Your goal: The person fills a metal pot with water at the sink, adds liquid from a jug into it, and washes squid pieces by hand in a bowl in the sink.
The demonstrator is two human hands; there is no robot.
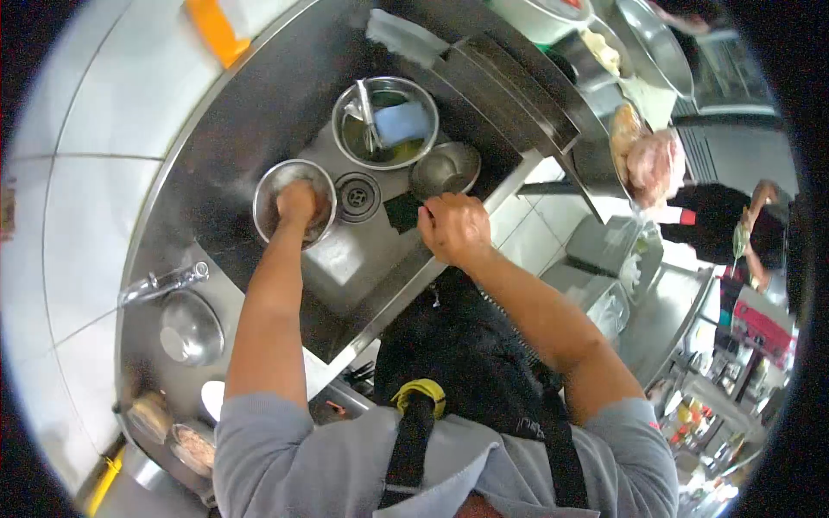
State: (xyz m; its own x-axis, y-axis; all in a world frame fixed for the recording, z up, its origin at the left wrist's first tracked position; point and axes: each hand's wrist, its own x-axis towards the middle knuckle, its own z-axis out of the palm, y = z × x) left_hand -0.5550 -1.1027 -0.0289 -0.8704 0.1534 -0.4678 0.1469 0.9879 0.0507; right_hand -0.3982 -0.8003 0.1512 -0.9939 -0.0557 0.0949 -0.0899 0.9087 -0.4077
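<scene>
My left hand reaches down into a round steel bowl standing in the sink. Its fingers are hidden inside the bowl, so what they touch does not show. My right hand is closed, fingers curled, near the sink's front edge; anything in it is hidden. Just beyond its knuckles rests a smaller metal bowl, tilted, and beside it lies a dark scouring pad. A larger steel bowl holds liquid, a whisk and a light blue cloth or sponge.
A drain sits between the bowls. The tap and another steel bowl are at the left. Raw meat sits at the right, near grey bins. Another person stands farther right.
</scene>
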